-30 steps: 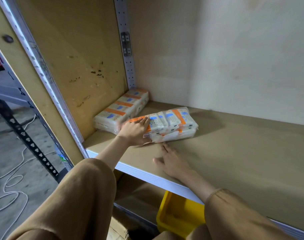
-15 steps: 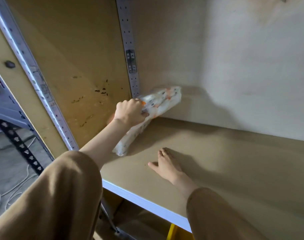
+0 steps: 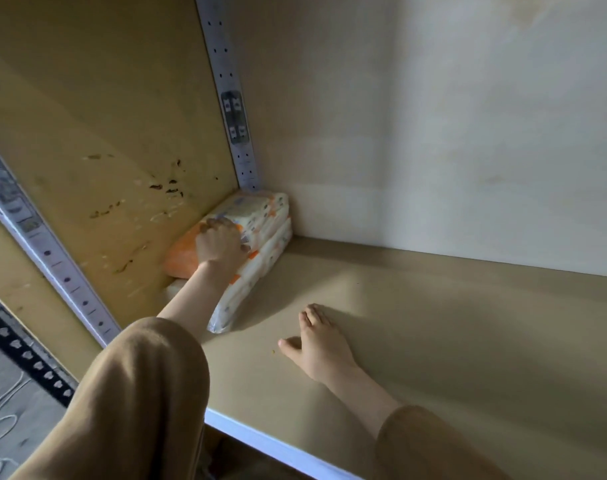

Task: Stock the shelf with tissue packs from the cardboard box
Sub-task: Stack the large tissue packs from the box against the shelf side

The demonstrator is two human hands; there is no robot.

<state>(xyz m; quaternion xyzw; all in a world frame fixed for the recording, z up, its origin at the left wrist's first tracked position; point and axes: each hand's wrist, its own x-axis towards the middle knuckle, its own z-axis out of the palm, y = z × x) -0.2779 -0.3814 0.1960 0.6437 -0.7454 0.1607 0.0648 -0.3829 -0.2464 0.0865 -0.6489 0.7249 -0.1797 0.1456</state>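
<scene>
Nearest the viewer, two arms in brown sleeves reach over the white front edge of a shelf; the right hand lies flat on the bare shelf board, palm down, fingers close together, holding nothing, and seems to brace the person; the left hand reaches further in, toward the left rear corner, and rests on top of a tissue pack, fingers curled over its upper face, though whether they grip the wrapper or only press on it cannot be told; a second tissue pack lies directly beneath, so the two form a small stack against the side panel and nearly touching the back wall; a moment ago the upper pack was tilted in mid-air in that same hand, and before that it lay flat on the board beside the lower one; it has since been set on top, so this pack appears placed, with most of the shelf bare; the cardboard box is not in view.
</scene>
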